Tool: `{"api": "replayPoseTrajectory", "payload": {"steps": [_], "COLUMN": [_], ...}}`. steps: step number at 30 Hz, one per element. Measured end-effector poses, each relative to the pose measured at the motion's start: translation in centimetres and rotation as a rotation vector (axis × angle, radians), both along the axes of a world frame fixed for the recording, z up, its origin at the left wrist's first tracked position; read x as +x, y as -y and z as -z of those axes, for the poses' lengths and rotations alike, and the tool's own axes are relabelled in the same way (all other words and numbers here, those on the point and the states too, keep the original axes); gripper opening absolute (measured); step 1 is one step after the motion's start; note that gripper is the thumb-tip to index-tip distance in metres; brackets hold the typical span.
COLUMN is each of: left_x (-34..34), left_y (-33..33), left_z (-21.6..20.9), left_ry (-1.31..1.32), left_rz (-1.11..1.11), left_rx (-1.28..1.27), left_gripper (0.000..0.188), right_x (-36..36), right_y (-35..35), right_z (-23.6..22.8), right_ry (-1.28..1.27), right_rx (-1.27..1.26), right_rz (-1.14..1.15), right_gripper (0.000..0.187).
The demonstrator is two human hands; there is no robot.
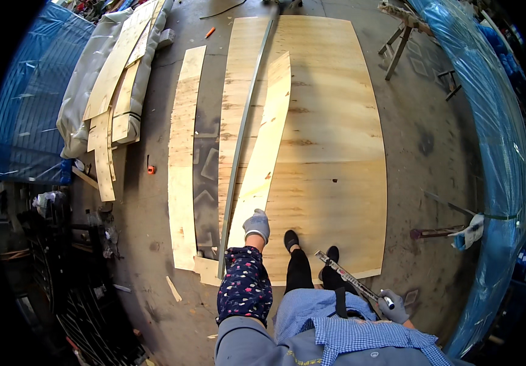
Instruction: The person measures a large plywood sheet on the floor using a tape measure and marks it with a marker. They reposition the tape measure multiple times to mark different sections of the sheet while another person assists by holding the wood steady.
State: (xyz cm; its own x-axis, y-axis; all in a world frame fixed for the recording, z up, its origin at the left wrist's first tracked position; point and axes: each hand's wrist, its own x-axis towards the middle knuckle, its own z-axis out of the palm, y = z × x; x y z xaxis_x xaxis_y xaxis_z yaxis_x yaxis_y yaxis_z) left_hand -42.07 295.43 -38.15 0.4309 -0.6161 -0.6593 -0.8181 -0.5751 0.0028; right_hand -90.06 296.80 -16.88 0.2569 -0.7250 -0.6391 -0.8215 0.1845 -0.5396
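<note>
My left hand [256, 226], in a grey glove, is closed on a long narrow plywood strip [266, 146]. The strip lies slanted over a large plywood sheet [330, 134] on the floor. Left of it, a long straight metal bar [242, 128] runs along the sheet. My right hand [398, 308], also gloved, is closed at my right side around a white marker pen [389, 302] with a dark end. From that hand a narrow ruler-like bar [342, 272] with markings reaches forward; part of it is hidden by the hand and clothing. I stand on the sheet.
Another plywood strip [184, 158] lies on the floor to the left. Beyond it are an orange tape measure [151, 169] and a wrapped stack [86, 91] topped with wood offcuts. A wooden trestle [399, 46] stands far right. Blue-wrapped material [494, 171] lines the right side.
</note>
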Motion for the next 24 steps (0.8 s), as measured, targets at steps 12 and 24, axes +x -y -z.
{"api": "replayPoseTrajectory", "payload": {"steps": [12, 24], "left_x": [7.4, 2.6], "left_y": [-1.7, -1.0], "left_z": [-3.6, 2.2], "left_ry": [0.153, 0.065], "left_rz": [-0.189, -0.145], "left_rx": [-0.254, -0.059], "left_gripper": [0.037, 0.054], "right_x": [2.9, -0.2], "right_y": [2.6, 3.0], "right_z": [0.8, 0.8], "right_ry": [0.092, -0.020], "right_rx": [-0.069, -0.070], "right_rz": [-0.143, -0.175], "right_gripper": [0.017, 0.017]}}
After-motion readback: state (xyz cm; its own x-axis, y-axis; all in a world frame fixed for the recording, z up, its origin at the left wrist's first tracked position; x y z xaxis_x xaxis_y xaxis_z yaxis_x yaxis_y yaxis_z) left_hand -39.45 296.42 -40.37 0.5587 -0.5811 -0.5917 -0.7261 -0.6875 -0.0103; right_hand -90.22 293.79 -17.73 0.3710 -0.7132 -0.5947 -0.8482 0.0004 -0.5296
